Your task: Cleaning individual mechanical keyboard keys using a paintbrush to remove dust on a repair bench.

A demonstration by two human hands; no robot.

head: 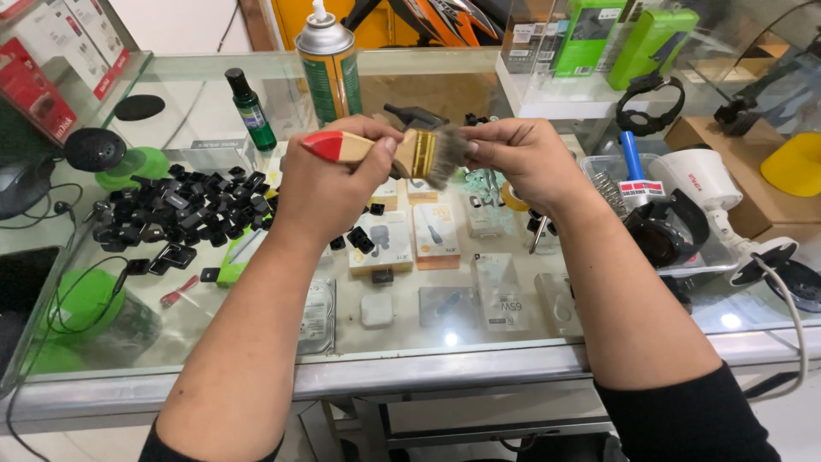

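A person stands at a glass counter (256, 376), both forearms stretched out over it toward the middle of the frame. The left hand (329, 184) is clenched around the wooden handle of a paintbrush (389, 152), which lies level and crosswise just above centre; its red-tipped end pokes out to the left of the fist, and the brass-coloured ferrule and grey bristles point right. The right hand (526, 158) meets the brush from the other side, its fingertips pinched at the bristle tips, so the brush spans the small gap between the two hands. I cannot tell whether the right fingers also hold some small object against the bristles.

Behind the hands, at the top centre, a green and white spray can (332, 73) stands upright, with a small dark green bottle (251, 109) to its left. At the left middle of the frame a heap of small black plastic parts (184, 210) lies on the glass. Beneath the hands, small boxed goods (436, 235) show under the glass. At the right edge rest a white security camera (705, 184) and, above it, a black wristwatch (650, 104) on a white shelf.
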